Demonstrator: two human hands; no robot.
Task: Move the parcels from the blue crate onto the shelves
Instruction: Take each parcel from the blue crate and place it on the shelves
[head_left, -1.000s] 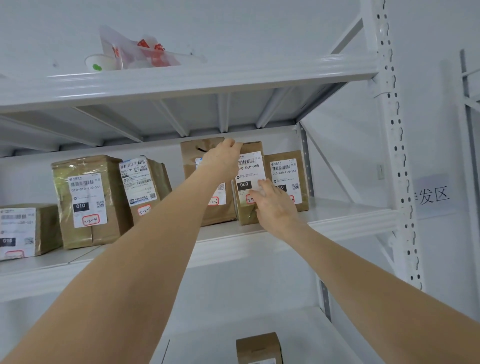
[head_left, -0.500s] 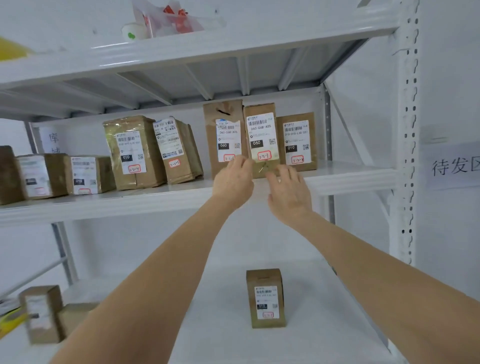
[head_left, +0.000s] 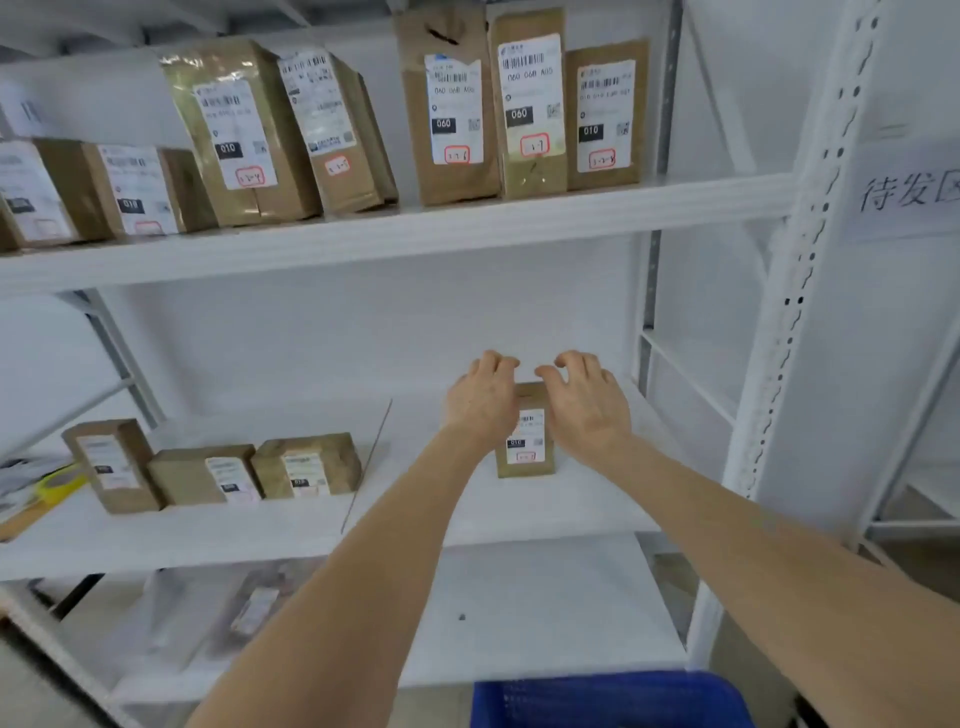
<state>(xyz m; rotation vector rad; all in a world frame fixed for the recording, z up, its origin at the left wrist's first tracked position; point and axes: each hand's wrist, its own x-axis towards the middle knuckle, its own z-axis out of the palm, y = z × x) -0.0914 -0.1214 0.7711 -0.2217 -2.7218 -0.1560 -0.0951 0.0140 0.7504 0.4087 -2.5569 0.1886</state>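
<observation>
Parcel (head_left: 524, 457) stands upright behind left hand (head_left: 480, 402) and right hand (head_left: 587, 410), both loosely curled, empty.

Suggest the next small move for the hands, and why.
Probably lower both hands to the blue crate for another parcel. The left hand and right hand hold nothing, fingers loosely curled, flanking the small parcel standing on the middle shelf; whether they touch it is unclear. Crate contents are out of view.
</observation>
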